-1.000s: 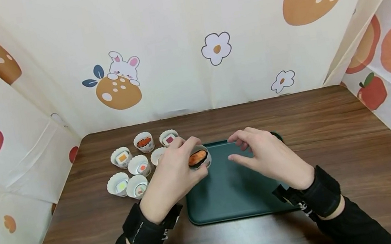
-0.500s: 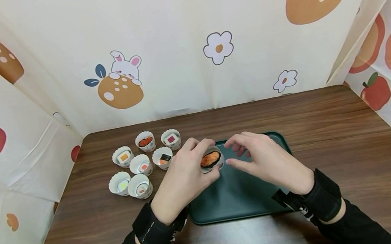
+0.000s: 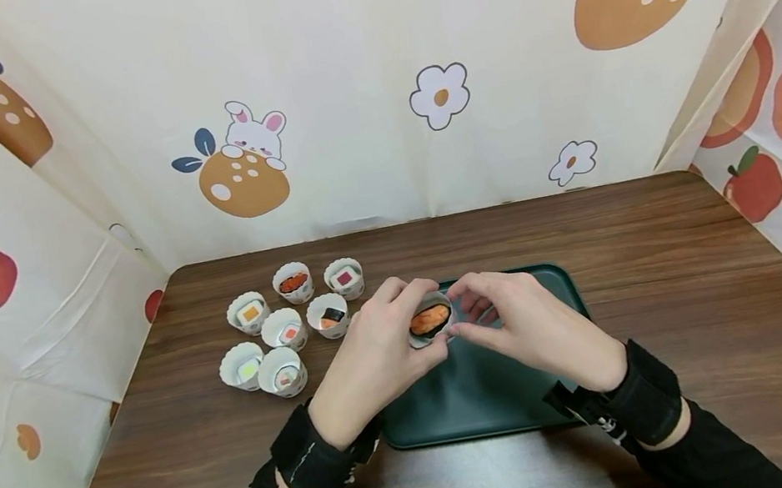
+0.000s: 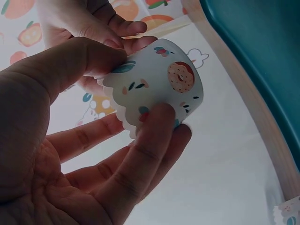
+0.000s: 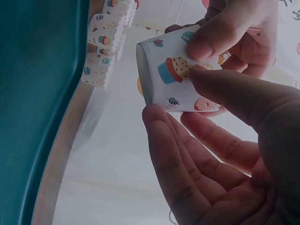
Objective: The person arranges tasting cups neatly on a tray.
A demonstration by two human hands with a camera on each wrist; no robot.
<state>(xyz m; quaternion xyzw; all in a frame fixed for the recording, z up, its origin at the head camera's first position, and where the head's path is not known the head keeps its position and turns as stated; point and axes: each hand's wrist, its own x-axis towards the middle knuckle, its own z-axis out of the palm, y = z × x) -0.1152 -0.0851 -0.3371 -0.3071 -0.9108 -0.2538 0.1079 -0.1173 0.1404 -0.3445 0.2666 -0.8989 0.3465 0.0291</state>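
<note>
Above the left part of a dark green tray, a white paper baking cup with printed sweets and a scalloped rim is held up. Inside it sits a sushi piece, orange on top with a dark band. My left hand grips the cup between thumb and fingers. From the other side, my right hand has its thumb on the cup wall and fingertips at its base edge, as the right wrist view shows. The cup is tipped so its opening faces the head camera.
Several similar baking cups, each with a sushi piece, stand left of the tray on the brown wooden table. The nearest to my left hand is a cup with orange and black sushi. Printed curtains enclose the table's back and sides.
My left hand has moved right with the baking cup, over the tray and up to my right hand. The right hand has shifted slightly left and now touches the cup.
</note>
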